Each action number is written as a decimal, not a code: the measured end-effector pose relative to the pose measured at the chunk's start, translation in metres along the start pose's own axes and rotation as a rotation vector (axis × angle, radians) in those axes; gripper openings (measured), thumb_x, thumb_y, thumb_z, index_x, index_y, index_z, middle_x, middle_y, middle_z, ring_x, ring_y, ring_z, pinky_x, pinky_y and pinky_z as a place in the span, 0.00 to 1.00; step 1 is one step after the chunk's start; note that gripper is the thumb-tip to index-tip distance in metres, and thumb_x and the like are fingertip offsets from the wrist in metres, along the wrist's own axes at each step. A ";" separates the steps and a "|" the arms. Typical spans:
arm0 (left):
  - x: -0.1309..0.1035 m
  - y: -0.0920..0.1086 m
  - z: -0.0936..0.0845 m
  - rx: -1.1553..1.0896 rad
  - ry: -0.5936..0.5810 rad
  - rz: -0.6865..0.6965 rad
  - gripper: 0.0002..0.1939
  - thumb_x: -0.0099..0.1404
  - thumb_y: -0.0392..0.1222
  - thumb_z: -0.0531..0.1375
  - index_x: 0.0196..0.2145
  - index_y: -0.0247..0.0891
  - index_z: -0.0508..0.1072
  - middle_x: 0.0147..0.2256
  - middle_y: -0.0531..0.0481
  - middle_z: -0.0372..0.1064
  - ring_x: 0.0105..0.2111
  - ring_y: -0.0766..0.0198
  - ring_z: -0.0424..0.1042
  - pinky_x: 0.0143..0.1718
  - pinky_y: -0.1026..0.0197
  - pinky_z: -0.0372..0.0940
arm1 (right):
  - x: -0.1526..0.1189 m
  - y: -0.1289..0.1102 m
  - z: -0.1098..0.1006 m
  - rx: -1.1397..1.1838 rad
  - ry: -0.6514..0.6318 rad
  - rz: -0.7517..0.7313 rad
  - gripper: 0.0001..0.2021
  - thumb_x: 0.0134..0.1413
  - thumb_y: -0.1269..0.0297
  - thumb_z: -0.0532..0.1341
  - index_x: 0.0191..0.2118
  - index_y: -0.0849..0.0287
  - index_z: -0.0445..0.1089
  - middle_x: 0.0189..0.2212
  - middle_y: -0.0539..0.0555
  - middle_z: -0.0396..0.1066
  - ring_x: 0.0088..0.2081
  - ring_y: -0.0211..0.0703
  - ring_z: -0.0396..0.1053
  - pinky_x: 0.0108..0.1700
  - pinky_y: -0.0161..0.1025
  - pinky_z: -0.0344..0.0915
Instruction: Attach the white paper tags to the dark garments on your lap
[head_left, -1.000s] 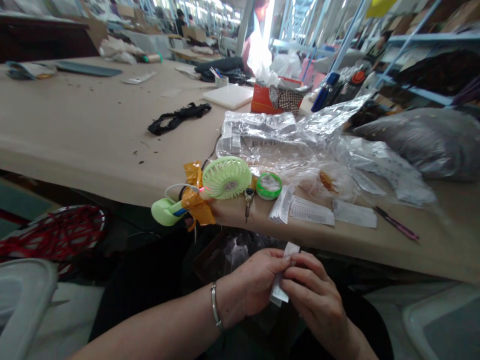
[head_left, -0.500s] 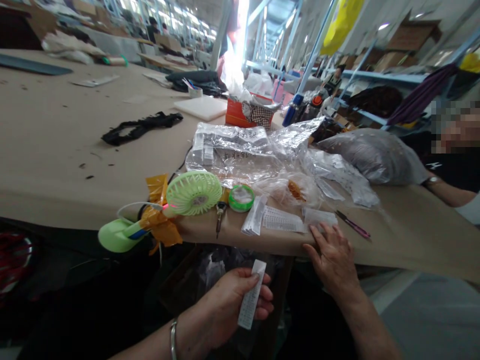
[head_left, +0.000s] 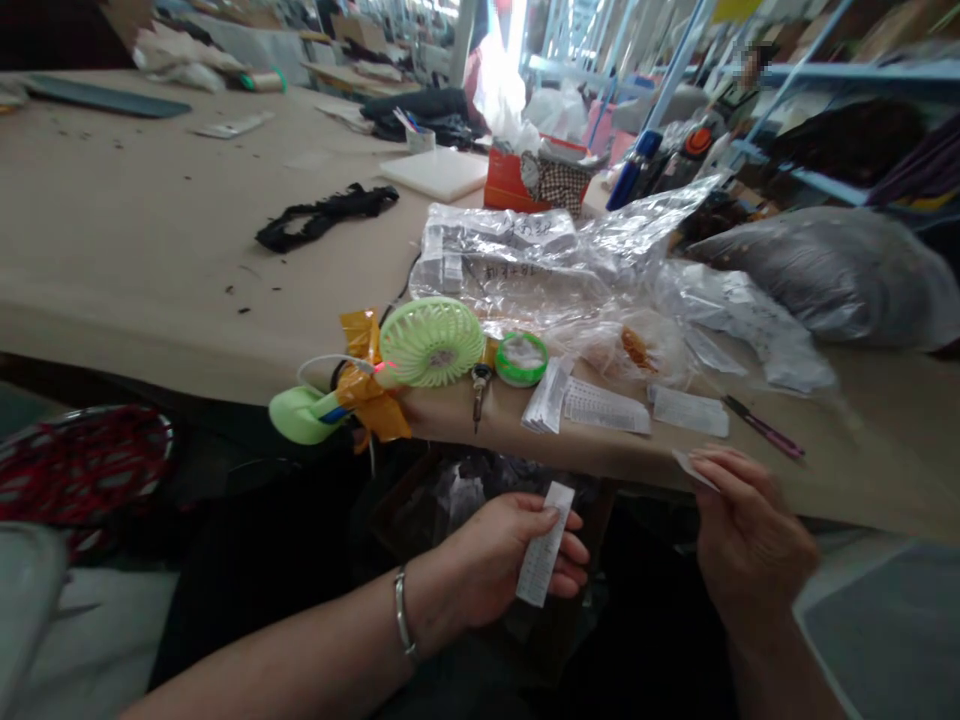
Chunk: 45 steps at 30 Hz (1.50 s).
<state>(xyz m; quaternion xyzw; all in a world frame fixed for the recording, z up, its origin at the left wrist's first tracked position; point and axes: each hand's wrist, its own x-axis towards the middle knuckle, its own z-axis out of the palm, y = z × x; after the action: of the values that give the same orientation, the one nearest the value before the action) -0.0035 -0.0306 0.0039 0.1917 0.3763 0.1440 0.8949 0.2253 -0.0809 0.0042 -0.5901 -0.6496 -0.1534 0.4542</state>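
Observation:
My left hand is closed on a narrow white printed label, the thumb pressing it against the fingers, in front of the table edge. To the right, my right hand pinches a small white label by its edge, just off the table's front edge. Beyond it on the table lies a group of printed labels. Left of these are a spread row of labels and a fanned stack of labels. Small pink-handled scissors or snips rest close to the right hand.
A green fan is taped at the table edge. Beside it are a screwdriver-like tool and a round green container. Clear plastic bags cover the middle; a full grey bag sits right. A black fabric strip lies left.
My right hand has lifted off the labels on the table and drawn back with one label pinched in it. My left hand still holds its label. The view has shifted.

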 end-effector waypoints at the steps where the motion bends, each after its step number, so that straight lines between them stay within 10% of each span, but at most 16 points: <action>1: 0.000 0.000 0.001 -0.010 -0.022 0.002 0.10 0.64 0.40 0.56 0.37 0.29 0.72 0.27 0.43 0.72 0.21 0.63 0.72 0.27 0.61 0.67 | -0.002 -0.016 0.004 0.076 0.005 -0.028 0.13 0.55 0.74 0.61 0.43 0.51 0.74 0.40 0.52 0.73 0.46 0.48 0.71 0.49 0.49 0.67; 8: -0.002 0.000 0.000 -0.211 -0.044 0.128 0.08 0.46 0.30 0.63 0.29 0.28 0.75 0.22 0.50 0.68 0.20 0.71 0.66 0.23 0.68 0.57 | -0.025 -0.082 0.044 0.293 -0.314 -0.320 0.11 0.54 0.76 0.63 0.39 0.54 0.75 0.33 0.52 0.72 0.46 0.46 0.67 0.49 0.50 0.67; 27: -0.003 -0.005 -0.010 -0.247 -0.068 0.159 0.10 0.53 0.36 0.67 0.31 0.28 0.73 0.25 0.50 0.67 0.21 0.73 0.67 0.23 0.71 0.58 | -0.032 -0.078 0.044 0.265 -0.421 -0.336 0.13 0.54 0.79 0.61 0.43 0.56 0.73 0.40 0.55 0.74 0.51 0.49 0.65 0.55 0.53 0.62; 31: -0.004 -0.003 -0.013 -0.183 -0.047 0.127 0.07 0.59 0.38 0.63 0.33 0.30 0.72 0.23 0.51 0.67 0.19 0.71 0.67 0.22 0.68 0.62 | -0.040 -0.072 0.042 0.427 -0.371 -0.105 0.15 0.51 0.73 0.65 0.46 0.53 0.71 0.40 0.54 0.72 0.52 0.50 0.65 0.53 0.51 0.64; 38: -0.011 -0.009 -0.020 0.035 -0.228 0.079 0.18 0.55 0.51 0.66 0.32 0.34 0.68 0.22 0.53 0.66 0.20 0.67 0.70 0.22 0.66 0.66 | -0.044 -0.060 0.050 0.954 -0.646 0.897 0.15 0.50 0.59 0.66 0.44 0.53 0.69 0.33 0.49 0.71 0.32 0.38 0.70 0.35 0.34 0.68; 45: -0.014 -0.017 -0.020 0.144 -0.181 0.087 0.17 0.54 0.51 0.65 0.29 0.33 0.69 0.21 0.54 0.65 0.18 0.70 0.67 0.21 0.67 0.63 | -0.036 -0.068 0.053 1.085 -0.721 1.000 0.11 0.49 0.57 0.67 0.27 0.58 0.69 0.27 0.47 0.67 0.28 0.32 0.64 0.30 0.29 0.62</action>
<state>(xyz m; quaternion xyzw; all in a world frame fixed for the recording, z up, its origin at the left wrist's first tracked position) -0.0259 -0.0461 -0.0082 0.2838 0.2948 0.1377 0.9020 0.1380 -0.0818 -0.0291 -0.5211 -0.3999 0.6018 0.4543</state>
